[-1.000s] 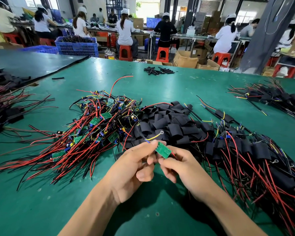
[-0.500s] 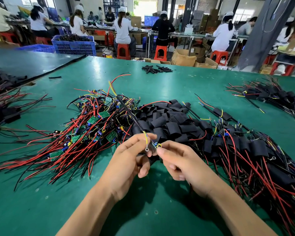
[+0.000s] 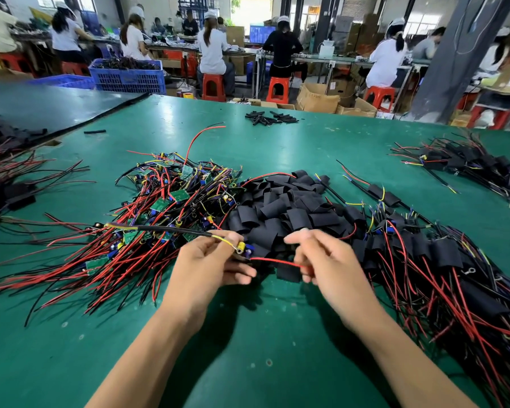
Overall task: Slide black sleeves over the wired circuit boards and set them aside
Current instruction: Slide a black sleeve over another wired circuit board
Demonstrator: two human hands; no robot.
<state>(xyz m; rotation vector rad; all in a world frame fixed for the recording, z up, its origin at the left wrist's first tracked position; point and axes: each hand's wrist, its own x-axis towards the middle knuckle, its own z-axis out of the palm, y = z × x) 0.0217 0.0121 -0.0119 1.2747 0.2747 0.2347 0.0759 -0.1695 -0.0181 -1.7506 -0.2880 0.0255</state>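
Note:
My left hand [image 3: 206, 266] grips a small wired circuit board [image 3: 243, 249] with yellow and blue parts; its black cable runs off to the left. A red wire [image 3: 277, 262] from the board stretches right to my right hand [image 3: 321, 260], which pinches its end. Behind my hands lies a heap of loose black sleeves [image 3: 286, 207]. Left of that is a tangle of bare green boards with red and black wires [image 3: 159, 213]. Sleeved boards [image 3: 442, 260] are piled on the right.
All of this lies on a green table [image 3: 248, 348]. More sleeved bundles lie at the far right [image 3: 465, 163] and far left [image 3: 9, 187]. A few small black tubes [image 3: 270, 116] sit near the far edge. Seated workers and a blue crate [image 3: 127, 75] are beyond.
The hands have moved apart. The board stayed with the left hand, its black cable has swung down to the left, and the right hand has drawn the red wire out sideways.

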